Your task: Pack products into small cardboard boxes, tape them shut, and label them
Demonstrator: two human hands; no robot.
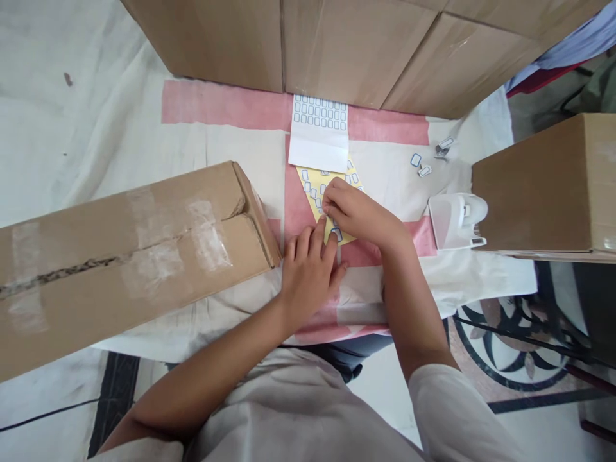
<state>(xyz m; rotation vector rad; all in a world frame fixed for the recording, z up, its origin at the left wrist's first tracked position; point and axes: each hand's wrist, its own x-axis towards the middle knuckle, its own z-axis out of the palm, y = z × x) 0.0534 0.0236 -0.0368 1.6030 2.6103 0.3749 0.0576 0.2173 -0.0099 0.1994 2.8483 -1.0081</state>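
A yellow sheet (314, 181) with several small blue-edged labels scattered over it lies at an angle on the table. My left hand (308, 269) rests palm down at its lower left edge, fingers spread, the fingertips touching the sheet. Over the middle of the sheet, my right hand (355, 208) is closed in a pinch, its fingertips close to the left index finger. Whatever the pinch holds is too small or hidden to make out. A white label sheet (318, 146), with rows of blue-edged labels at its top and a blank lower part, overlaps the yellow sheet's far end.
A long taped cardboard box (144, 244) lies to the left. Stacked cartons (346, 51) stand along the back, and another carton (534, 186) is at the right. Near it are a white plastic dispenser-like object (445, 221) and loose label pieces (416, 160) on the cloth.
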